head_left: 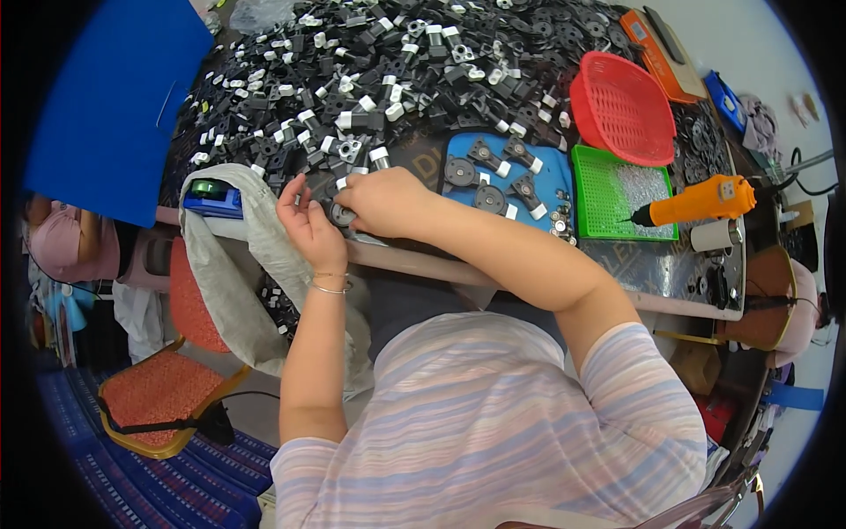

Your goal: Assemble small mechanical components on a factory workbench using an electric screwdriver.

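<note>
At the table's near edge, my right hand (388, 203) is closed on a black plastic part (339, 214) with a round disc and a white piece; its fingers cover most of it. Right beside it, my left hand (313, 231) is palm up with fingers apart, close to the disc. A large heap of black-and-white plastic parts (352, 79) spreads beyond both hands. To the right, a blue tray (555, 163) bears several similar parts with round discs (490, 199) and small metal pieces (560, 219).
A green basket (583, 189) holds small clear pieces, with a red basket (582, 97) behind it. An orange electric screwdriver (705, 201) lies across the green basket's right side. A grey sack (220, 282) hangs off the table's left edge. An orange-seated chair (163, 397) stands at left.
</note>
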`<action>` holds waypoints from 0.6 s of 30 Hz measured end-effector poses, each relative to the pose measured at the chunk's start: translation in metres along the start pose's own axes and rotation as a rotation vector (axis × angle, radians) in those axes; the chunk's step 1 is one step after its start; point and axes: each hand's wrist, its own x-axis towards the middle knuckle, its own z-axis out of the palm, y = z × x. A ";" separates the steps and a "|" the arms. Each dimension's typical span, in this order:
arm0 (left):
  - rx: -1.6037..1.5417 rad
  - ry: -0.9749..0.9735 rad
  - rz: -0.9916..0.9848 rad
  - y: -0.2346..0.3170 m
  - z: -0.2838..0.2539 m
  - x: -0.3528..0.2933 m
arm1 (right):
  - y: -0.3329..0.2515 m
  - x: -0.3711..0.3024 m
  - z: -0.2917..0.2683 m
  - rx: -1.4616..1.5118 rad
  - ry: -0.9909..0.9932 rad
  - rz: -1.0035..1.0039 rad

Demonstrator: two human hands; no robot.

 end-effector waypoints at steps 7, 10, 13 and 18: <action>-0.040 -0.026 -0.007 -0.001 0.002 0.000 | 0.001 0.013 0.004 -0.051 -0.071 0.033; -0.036 -0.037 -0.005 -0.003 0.002 0.001 | 0.003 -0.006 -0.015 0.003 -0.031 0.075; -0.052 -0.022 -0.013 -0.004 -0.003 -0.001 | 0.023 -0.044 -0.043 0.054 0.207 0.216; 0.045 -0.059 0.003 0.000 0.003 0.001 | 0.110 -0.110 -0.081 0.011 0.271 0.406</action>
